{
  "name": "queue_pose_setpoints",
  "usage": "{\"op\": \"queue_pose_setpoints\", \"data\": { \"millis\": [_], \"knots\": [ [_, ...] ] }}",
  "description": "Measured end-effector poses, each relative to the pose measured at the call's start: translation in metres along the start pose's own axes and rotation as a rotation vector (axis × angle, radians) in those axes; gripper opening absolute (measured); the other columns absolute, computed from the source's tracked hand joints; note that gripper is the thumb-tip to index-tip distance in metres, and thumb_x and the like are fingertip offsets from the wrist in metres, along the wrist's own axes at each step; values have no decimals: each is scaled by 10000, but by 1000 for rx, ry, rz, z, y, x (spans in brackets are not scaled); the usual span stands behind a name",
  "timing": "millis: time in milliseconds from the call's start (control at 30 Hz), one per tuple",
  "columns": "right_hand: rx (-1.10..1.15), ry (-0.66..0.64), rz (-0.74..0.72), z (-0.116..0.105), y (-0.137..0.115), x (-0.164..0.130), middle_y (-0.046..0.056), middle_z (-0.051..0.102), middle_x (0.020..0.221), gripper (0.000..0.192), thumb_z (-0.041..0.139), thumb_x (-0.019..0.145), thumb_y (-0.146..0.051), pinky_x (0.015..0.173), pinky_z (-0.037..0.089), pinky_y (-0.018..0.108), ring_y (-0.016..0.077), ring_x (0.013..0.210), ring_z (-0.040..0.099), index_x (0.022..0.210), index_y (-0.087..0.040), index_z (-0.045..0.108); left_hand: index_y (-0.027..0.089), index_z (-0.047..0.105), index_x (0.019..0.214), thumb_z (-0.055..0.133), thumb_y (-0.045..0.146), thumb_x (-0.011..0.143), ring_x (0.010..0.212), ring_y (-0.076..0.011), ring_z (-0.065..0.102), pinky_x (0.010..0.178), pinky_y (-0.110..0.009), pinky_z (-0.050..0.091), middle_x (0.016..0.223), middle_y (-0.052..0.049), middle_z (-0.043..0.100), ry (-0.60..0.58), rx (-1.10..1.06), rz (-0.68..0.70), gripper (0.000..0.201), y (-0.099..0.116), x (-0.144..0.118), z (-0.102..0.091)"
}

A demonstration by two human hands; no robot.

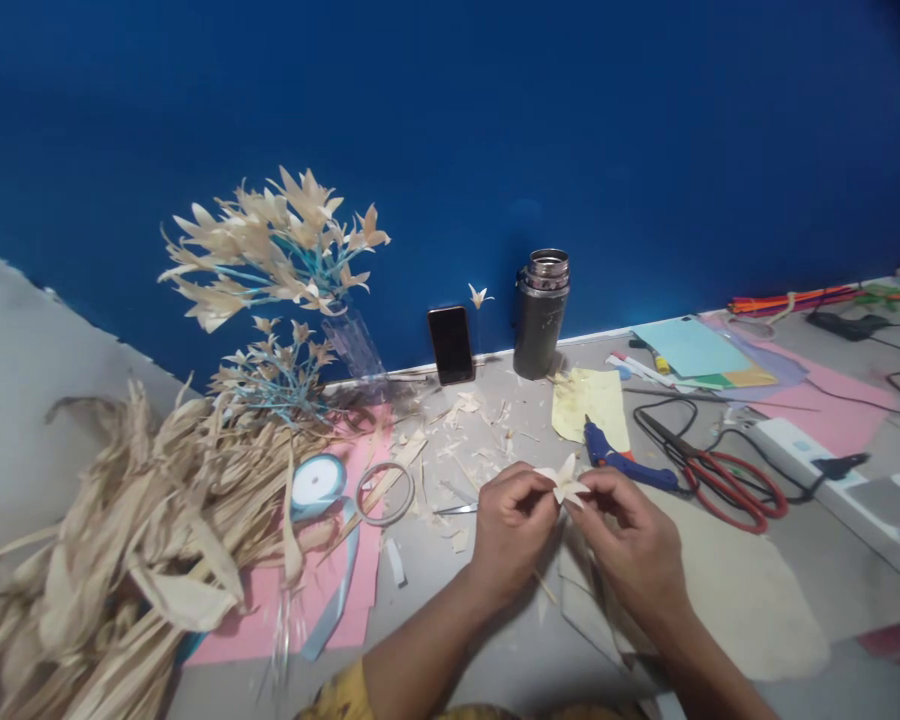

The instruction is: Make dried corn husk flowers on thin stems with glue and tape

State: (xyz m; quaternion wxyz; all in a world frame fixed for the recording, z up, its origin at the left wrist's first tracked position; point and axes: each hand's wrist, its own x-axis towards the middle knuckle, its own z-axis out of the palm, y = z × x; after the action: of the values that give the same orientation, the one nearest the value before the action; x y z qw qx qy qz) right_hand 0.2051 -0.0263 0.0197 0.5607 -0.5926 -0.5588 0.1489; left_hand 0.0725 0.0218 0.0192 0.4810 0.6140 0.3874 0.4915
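Between my two hands is a small cream flower (pixel 568 484) with pointed petals, looking like dried corn husk. My left hand (pixel 515 530) pinches it from the left side, thumb and forefinger at a petal. From the right, my right hand (pixel 630 535) grips another petal the same way. A thin pale stick (pixel 546 588) shows below my left hand; whether it joins the flower is hidden. Just beyond my right hand lies a blue glue gun (pixel 622 458) on yellow paper (pixel 607 400). Metal blades (pixel 457 509) poke out beside my left hand.
Dried husks (pixel 157 500) heap at the left, beside a ribbon roll (pixel 317 483) and a tape ring (pixel 385 494). Husk flowers (pixel 277 240) stand in a clear vase (pixel 356 345). A phone (pixel 451 345) and a flask (pixel 542 315) stand by the wall. Red-handled scissors (pixel 735 490) and a power strip (pixel 847 490) lie right.
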Motion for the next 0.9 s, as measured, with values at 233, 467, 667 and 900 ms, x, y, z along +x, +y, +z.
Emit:
{"op": "queue_pose_setpoints", "data": {
  "millis": [233, 467, 667, 900],
  "knots": [
    [-17, -4, -44, 0, -1, 1, -15, 657, 739, 82, 667, 870, -206, 544, 491, 214, 131, 589, 592, 792, -230, 668, 185, 625, 620, 640, 134, 795, 605, -121, 494, 579, -242, 354, 627, 17, 536, 30, 78, 50, 183, 2, -1, -1],
    [-82, -31, -175, -22, 3, 9, 33, 723, 886, 79, 661, 914, -197, 651, 541, 264, 175, 741, 672, 948, -239, 719, 192, 625, 635, 619, 123, 780, 616, -134, 529, 596, -244, 397, 636, 11, 550, -36, 3, -47, 161, 4, -2, 1],
    [-110, -95, -427, -29, -1, 15, 64, 693, 951, 181, 643, 925, -108, 722, 555, 299, 192, 859, 690, 1020, -236, 729, 185, 667, 635, 634, 148, 796, 629, -137, 561, 592, -236, 432, 654, -10, 592, -100, -37, -66, 168, 0, -4, 1],
    [-128, -92, -397, -27, 2, 11, 56, 676, 939, 161, 611, 957, -81, 775, 549, 282, 178, 901, 676, 995, -220, 682, 173, 741, 723, 703, 202, 785, 604, -118, 567, 546, -226, 455, 740, -28, 636, -144, -165, -116, 78, -5, -6, 2]
  ]
}}
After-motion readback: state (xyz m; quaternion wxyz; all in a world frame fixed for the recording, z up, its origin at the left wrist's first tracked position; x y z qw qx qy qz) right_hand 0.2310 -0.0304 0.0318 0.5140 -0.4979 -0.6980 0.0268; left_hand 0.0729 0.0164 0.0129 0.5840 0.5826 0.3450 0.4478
